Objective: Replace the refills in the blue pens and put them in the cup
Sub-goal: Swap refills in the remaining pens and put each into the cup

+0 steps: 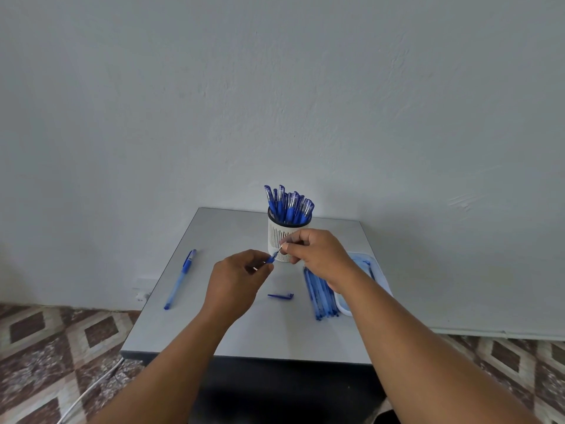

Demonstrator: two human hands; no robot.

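Observation:
My left hand [237, 281] grips a blue pen barrel [271, 259] whose front end sticks out toward the right. My right hand [318, 255] pinches the thin tip end of that pen [279, 248] just in front of the white slotted cup [277, 240]. The cup stands at the back of the grey table [244, 332] and holds several capped blue pens [289, 206]. A loose blue cap [281, 296] lies on the table below my hands. One capped blue pen [180, 280] lies at the left.
A row of several blue refills [319, 298] lies right of centre, next to a pale blue tray [367, 270] partly hidden by my right forearm. A white wall stands behind the table. Patterned floor and a white cable [88, 390] lie below left.

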